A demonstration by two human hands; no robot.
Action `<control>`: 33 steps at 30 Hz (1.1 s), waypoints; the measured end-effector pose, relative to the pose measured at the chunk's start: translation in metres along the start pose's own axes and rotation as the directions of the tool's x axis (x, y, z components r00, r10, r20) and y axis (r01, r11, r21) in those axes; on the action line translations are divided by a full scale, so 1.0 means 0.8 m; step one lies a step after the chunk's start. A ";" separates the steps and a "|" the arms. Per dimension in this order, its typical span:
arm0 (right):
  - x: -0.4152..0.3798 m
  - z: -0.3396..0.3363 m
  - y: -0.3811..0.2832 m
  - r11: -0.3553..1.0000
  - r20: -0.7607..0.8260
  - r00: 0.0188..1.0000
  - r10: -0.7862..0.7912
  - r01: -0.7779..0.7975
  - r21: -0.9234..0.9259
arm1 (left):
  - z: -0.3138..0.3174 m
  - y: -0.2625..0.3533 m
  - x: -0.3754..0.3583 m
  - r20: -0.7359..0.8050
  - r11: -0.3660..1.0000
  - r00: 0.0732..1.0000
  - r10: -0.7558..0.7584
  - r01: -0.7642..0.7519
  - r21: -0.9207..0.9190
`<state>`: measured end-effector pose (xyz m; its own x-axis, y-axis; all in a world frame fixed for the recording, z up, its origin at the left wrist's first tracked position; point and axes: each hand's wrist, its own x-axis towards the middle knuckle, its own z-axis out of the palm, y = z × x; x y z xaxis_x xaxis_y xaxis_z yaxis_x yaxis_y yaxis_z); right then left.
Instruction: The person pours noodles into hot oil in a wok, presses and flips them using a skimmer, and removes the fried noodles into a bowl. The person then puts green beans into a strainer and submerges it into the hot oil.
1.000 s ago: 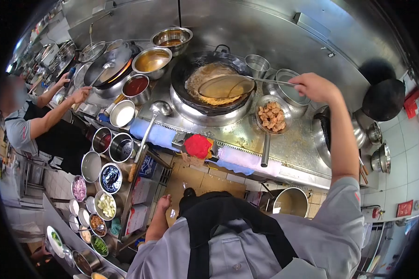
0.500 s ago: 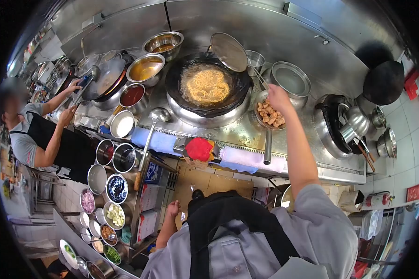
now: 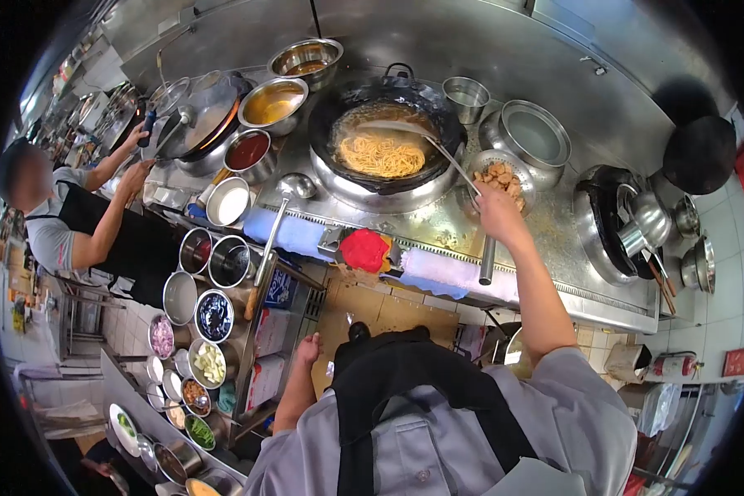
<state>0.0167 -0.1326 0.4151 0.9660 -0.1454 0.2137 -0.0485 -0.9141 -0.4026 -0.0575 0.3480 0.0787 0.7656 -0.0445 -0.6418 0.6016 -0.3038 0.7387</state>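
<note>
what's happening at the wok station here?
A person in a grey shirt and black apron stands at a steel cooking range. Their right hand grips a long-handled strainer reaching into the wok, which holds noodles. Their left hand hangs at their side, holding nothing. A bowl of fried pieces sits beside the wok. Further left, a co-worker handles another wok.

One wok (image 3: 384, 140) of noodles sits just beyond the fingers (image 3: 489, 192) of the right hand. Two ladles: one (image 3: 405, 136) held in those fingers, one (image 3: 274, 223) resting to their left. Two people: the wearer and a co-worker (image 3: 74, 223) far left.
</note>
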 end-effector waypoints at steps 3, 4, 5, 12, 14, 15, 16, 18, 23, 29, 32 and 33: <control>0.011 0.009 -0.004 0.999 0.064 0.997 0.040 -0.038 -0.032 | 0.007 0.013 -0.024 0.013 0.996 0.998 -0.068 0.067 0.058; 0.018 0.021 -0.003 0.995 0.091 0.996 0.015 -0.006 -0.097 | 0.008 0.017 -0.032 0.002 0.989 0.995 -0.101 0.100 0.114; 0.023 0.041 0.005 0.995 0.130 0.991 -0.016 0.028 -0.094 | 0.010 0.017 -0.033 -0.011 0.978 0.992 -0.130 0.130 0.166; -0.016 0.048 0.041 0.915 0.160 0.985 0.060 0.010 -0.404 | 0.002 -0.020 -0.009 0.011 0.985 0.993 -0.118 0.116 0.128; -0.016 0.045 0.069 0.882 0.094 0.995 0.020 0.027 -0.471 | 0.007 -0.009 -0.023 -0.010 0.976 0.994 -0.108 0.108 0.190; -0.017 0.040 0.080 0.872 0.052 0.999 0.000 0.025 -0.489 | 0.010 -0.008 -0.026 -0.007 0.976 0.994 -0.109 0.109 0.189; -0.017 0.034 0.081 0.862 0.008 1.000 -0.021 0.022 -0.506 | 0.012 -0.010 -0.028 0.005 0.975 0.991 -0.131 0.128 0.180; -0.021 0.025 0.078 0.868 0.045 0.997 0.062 -0.032 -0.495 | 0.015 -0.009 -0.026 0.018 0.975 0.989 -0.147 0.142 0.169; -0.044 0.040 0.064 0.936 0.148 0.977 0.150 -0.092 -0.340 | 0.022 0.000 -0.032 -0.023 0.981 0.987 -0.162 0.164 0.107; -0.057 0.056 0.001 0.994 0.063 0.998 -0.019 0.012 0.107 | 0.021 0.001 -0.021 0.015 0.985 0.989 -0.150 0.148 0.091; -0.056 0.017 -0.055 0.517 0.480 0.810 0.338 -0.586 0.625 | 0.021 0.013 -0.027 0.012 0.984 0.985 -0.174 0.174 0.034; -0.059 0.007 -0.063 0.518 0.481 0.811 0.333 -0.583 0.625 | 0.021 0.017 -0.032 0.007 0.984 0.985 -0.174 0.174 0.031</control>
<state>-0.0251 -0.0776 0.4205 0.8895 -0.2399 -0.3888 -0.4300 -0.1520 -0.8900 -0.0725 0.3289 0.1015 0.6476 0.0020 -0.7620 0.7179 -0.3366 0.6093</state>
